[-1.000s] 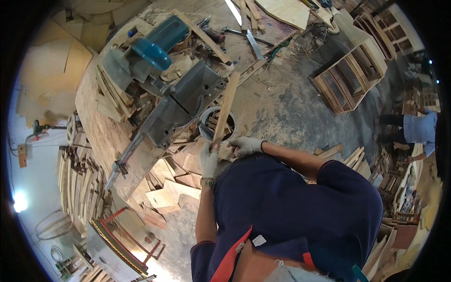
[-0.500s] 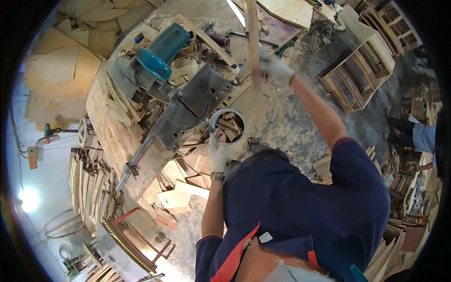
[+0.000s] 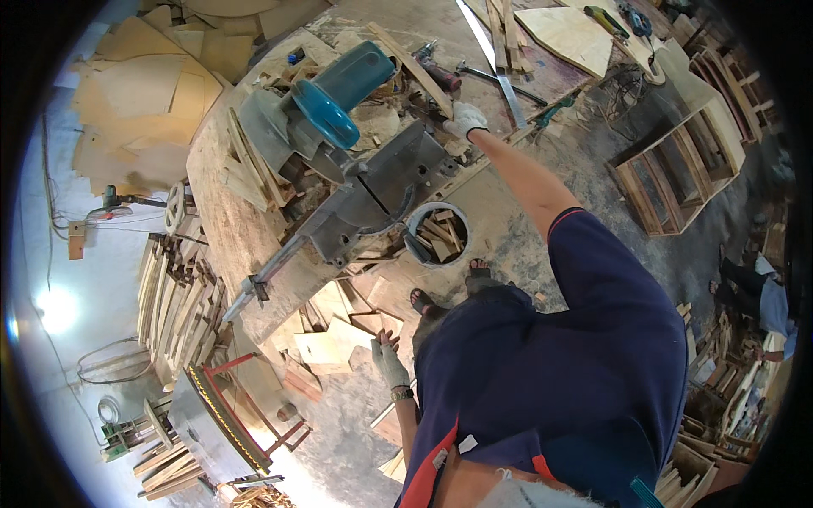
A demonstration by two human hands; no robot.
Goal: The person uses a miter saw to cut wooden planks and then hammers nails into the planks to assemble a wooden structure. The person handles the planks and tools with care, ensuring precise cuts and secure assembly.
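Observation:
My right hand [image 3: 467, 120], in a white glove, is at the near end of a long wooden strip [image 3: 405, 66] that lies slantwise on the workbench. Its fingers close around that end, partly hidden. Just left of it stands a miter saw with a teal motor housing [image 3: 345, 80] and a grey metal fence and base [image 3: 385, 190]. My left hand [image 3: 389, 362], in a fingerless glove with a watch at the wrist, hangs low beside my body. Its fingers are apart and hold nothing. Wood offcuts [image 3: 326, 343] lie on the floor beyond it.
A round bin [image 3: 417, 247] with offcuts stands below the saw. Farther along the bench lie a metal rule [image 3: 511, 102], wooden strips [image 3: 501, 38], a drill [image 3: 439, 74] and a curved plywood panel [image 3: 566, 38]. A wooden frame [image 3: 677, 173] stands right; another person [image 3: 772, 300] is at the far right.
My right hand has let go of an upright wooden strip and moved left to the strip by the saw. My left hand has dropped from near the bin toward my side.

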